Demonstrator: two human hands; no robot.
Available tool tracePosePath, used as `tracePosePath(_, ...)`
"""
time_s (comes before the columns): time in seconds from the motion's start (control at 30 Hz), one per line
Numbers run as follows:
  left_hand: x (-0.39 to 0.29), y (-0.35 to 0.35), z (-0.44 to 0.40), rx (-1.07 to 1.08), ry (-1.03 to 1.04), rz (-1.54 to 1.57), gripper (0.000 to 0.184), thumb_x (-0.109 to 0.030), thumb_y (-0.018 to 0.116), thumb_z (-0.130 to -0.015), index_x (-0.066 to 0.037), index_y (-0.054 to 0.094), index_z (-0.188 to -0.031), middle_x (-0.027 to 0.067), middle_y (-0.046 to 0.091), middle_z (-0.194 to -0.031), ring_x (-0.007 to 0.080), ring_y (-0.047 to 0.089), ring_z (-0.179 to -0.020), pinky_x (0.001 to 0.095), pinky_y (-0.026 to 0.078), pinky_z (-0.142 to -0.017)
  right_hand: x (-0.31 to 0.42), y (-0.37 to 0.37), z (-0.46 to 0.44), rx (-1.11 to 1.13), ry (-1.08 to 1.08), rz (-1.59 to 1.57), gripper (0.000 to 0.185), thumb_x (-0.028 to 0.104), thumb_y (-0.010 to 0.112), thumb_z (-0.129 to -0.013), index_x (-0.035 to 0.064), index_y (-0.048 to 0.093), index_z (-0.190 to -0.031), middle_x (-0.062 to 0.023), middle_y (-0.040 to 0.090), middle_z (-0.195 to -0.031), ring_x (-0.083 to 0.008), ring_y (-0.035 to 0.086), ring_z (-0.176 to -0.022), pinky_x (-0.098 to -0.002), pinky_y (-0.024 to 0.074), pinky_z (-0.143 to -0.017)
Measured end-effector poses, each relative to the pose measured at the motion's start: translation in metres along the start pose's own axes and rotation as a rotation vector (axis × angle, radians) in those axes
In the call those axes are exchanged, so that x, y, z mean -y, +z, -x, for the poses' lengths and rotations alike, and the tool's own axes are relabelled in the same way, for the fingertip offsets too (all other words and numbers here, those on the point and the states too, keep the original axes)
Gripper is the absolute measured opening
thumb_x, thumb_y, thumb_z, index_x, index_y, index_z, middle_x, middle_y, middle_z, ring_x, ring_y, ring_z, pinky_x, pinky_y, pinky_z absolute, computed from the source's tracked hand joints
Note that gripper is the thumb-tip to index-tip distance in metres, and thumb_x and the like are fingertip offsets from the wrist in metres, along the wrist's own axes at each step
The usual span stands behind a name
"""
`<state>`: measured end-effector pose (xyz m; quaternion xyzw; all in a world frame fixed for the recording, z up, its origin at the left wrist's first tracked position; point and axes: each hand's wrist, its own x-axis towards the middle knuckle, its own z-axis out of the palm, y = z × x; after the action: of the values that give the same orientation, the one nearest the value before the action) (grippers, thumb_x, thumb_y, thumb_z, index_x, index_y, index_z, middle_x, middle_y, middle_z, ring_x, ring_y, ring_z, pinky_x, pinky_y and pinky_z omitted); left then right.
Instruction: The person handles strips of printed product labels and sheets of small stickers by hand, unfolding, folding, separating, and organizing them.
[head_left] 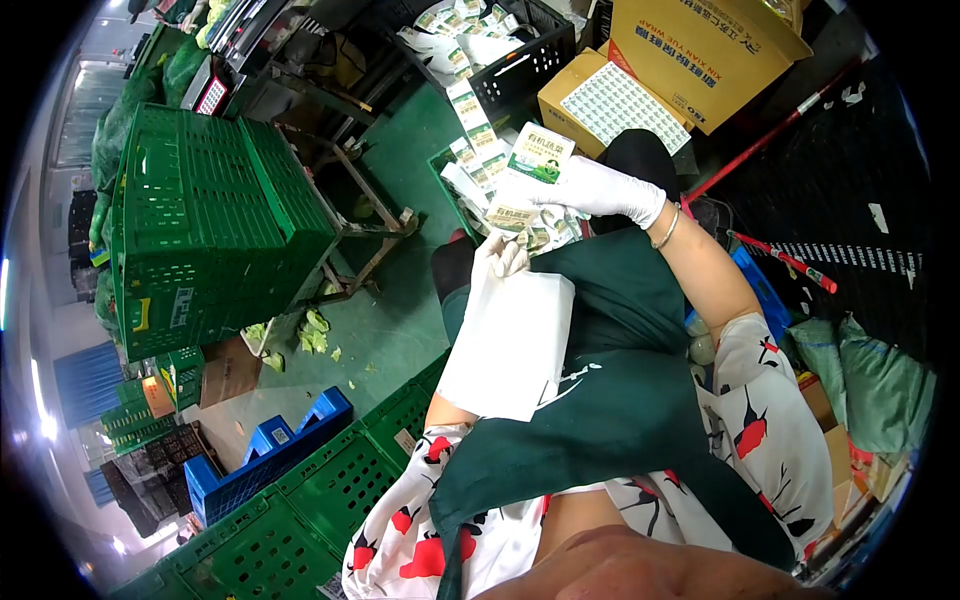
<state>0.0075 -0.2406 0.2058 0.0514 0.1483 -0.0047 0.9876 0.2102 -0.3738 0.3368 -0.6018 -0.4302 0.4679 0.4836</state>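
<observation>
The room is moderately bright. Left of the stacked green crates (215, 220), white lamps (48, 428) make glare, and straight lines bend near the black border. Right of the crates, the printed packet (540, 153) looks fairly sharp.

We see smooth paper labels (541, 153), a matt cloth apron (610, 430), hard plastic green crates (205, 215), a matt cardboard box (700, 55).

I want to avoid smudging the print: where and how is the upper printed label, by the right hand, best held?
I'd pinch the upper printed label at its lower right edge, coming from the wearer's right. It looks thin and flat, printed face up, and the right hand meets it there, leaving most print uncovered.
</observation>
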Motion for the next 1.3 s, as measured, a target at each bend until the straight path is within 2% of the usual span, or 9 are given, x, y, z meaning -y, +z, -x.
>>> tracePosePath(0.3,0.002,-0.001,0.0,0.06,0.029,-0.024,0.031,-0.03,0.036,-0.107,-0.01,0.055,-0.122,-0.0011,0.039,-0.049,0.0095,0.034,-0.045,0.0217,0.03,-0.039,0.0,0.002,0.0,-0.044,-0.081,-0.006,0.046,0.034,0.059,-0.1,0.0018,0.058,-0.132,-0.0102,0.064,-0.127,-0.0157,0.057,-0.119,-0.0314,0.0422,-0.104)
tracePosePath(0.4,-0.004,0.01,0.003,-0.068,0.143,-0.243,0.033,-0.029,0.037,-0.107,-0.007,0.052,-0.126,-0.0038,0.038,-0.052,0.0077,0.035,-0.046,0.0195,0.031,-0.042,-0.007,0.009,-0.001,-0.151,-0.155,-0.024,0.041,0.034,0.06,-0.1,0.0002,0.063,-0.123,-0.0083,0.069,-0.109,-0.0123,0.063,-0.102,-0.0282,0.0494,-0.091)
tracePosePath(0.5,-0.038,0.066,0.002,-0.346,0.329,-0.48,0.04,-0.035,0.051,-0.103,-0.001,0.054,-0.125,-0.0083,0.039,-0.055,0.003,0.032,-0.044,0.0184,0.03,-0.043,-0.031,-0.008,-0.008,0.02,0.125,-0.029,0.039,0.037,0.059,-0.099,0.0008,0.07,-0.101,-0.0032,0.067,-0.081,-0.0075,0.062,-0.077,-0.0233,0.0495,-0.068)
tracePosePath(0.53,-0.054,0.079,0.001,-0.383,0.408,-0.568,0.038,-0.031,0.054,-0.101,0.0,0.055,-0.123,-0.005,0.045,-0.065,0.0053,0.039,-0.054,0.0203,0.034,-0.051,-0.023,-0.011,-0.003,0.006,0.205,0.029,0.045,0.043,0.057,-0.099,0.0046,0.071,-0.08,0.0022,0.058,-0.062,-0.0036,0.053,-0.06,-0.0198,0.0405,-0.054)
tracePosePath(0.57,-0.073,0.085,-0.004,-0.359,0.503,-0.644,0.036,-0.027,0.057,-0.1,0.001,0.057,-0.122,-0.0018,0.051,-0.076,0.0076,0.045,-0.063,0.0221,0.038,-0.059,-0.027,-0.01,0.0,-0.012,0.216,-0.056,0.051,0.047,0.055,-0.099,0.0058,0.07,-0.072,0.0011,0.057,-0.06,-0.0043,0.053,-0.059,-0.0198,0.0419,-0.058)
tracePosePath(0.7,-0.117,0.102,-0.009,-0.26,0.71,-0.815,0.03,-0.014,0.067,-0.093,0.004,0.063,-0.117,0.0073,0.068,-0.107,0.0134,0.063,-0.091,0.0271,0.05,-0.083,-0.017,0.001,0.005,-0.189,0.116,-0.432,0.044,0.037,0.052,-0.103,-0.0001,0.068,-0.085,0.0011,0.057,-0.065,-0.0059,0.053,-0.063,-0.0223,0.0438,-0.067)
tracePosePath(0.97,-0.103,0.132,0.003,-0.225,0.566,-1.184,0.041,-0.007,0.068,-0.091,0.004,0.057,-0.129,0.0088,0.066,-0.117,0.0129,0.063,-0.103,0.0279,0.05,-0.09,0.011,0.019,0.009,-0.291,-0.047,-0.581,0.029,0.024,0.051,-0.103,-0.0017,0.065,-0.1,0.0021,0.053,-0.071,-0.0052,0.05,-0.067,-0.0217,0.0403,-0.063)
tracePosePath(1.07,-0.082,0.13,0.006,-0.046,0.574,-1.137,0.057,-0.003,0.068,-0.088,0.002,0.046,-0.141,0.0087,0.062,-0.124,0.0124,0.06,-0.109,0.0276,0.051,-0.09,0.011,0.023,0.003,-0.327,-0.096,-0.215,0.032,0.025,0.046,-0.103,0.0015,0.065,-0.092,0.0049,0.046,-0.061,-0.0016,0.035,-0.049,-0.0194,0.0237,-0.043)
tracePosePath(1.3,-0.072,0.132,0.025,0.048,0.108,-1.164,0.046,-0.005,0.068,-0.09,0.002,0.055,-0.134,0.0039,0.066,-0.114,0.0089,0.06,-0.1,0.0246,0.051,-0.084,0.017,0.026,-0.023,0.045,-0.03,0.083,0.034,0.03,0.062,-0.097,-0.0001,0.071,-0.084,0.0022,0.056,-0.063,-0.004,0.045,-0.057,-0.023,0.0359,-0.053)
